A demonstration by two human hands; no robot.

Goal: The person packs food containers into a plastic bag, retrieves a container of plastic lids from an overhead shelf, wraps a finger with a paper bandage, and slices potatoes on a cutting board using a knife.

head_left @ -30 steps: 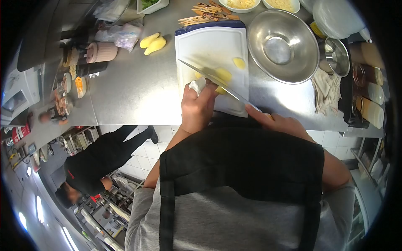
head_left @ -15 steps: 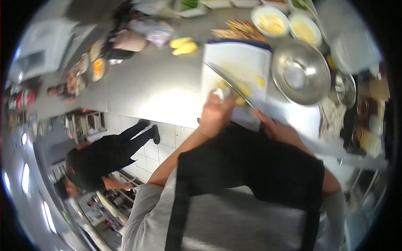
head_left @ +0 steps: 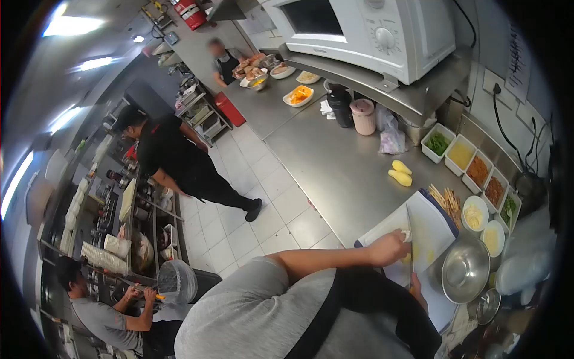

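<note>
My left hand (head_left: pixel 390 248) is closed around a crumpled white cloth (head_left: pixel 407 236) over the cutting board (head_left: pixel 387 224). In my right hand (head_left: pixel 418 291), at the board's near edge, is the handle of a knife (head_left: pixel 411 246), its blade lying across the board beside my left fingers. Yellow slices (head_left: pixel 430 255) rest on the white surface right of the blade. Two peeled yellow pieces (head_left: pixel 400 178) lie on the steel counter beyond the board. Clothespins (head_left: pixel 445 206) are heaped against the board's far edge, and a steel bowl (head_left: pixel 465 269) stands to its right.
A microwave (head_left: pixel 371 42) sits on a shelf above the counter (head_left: pixel 317 161). Food trays (head_left: pixel 461 153) and two white bowls (head_left: pixel 475 213) stand at the back right. One person (head_left: pixel 179 155) stands in the aisle, another (head_left: pixel 113 317) at lower left, a third (head_left: pixel 226 63) beyond the counter.
The view has swung left and up, bringing the microwave and two more people into sight. The board and my hands now appear lower right. My hands still hold the cloth and knife.
</note>
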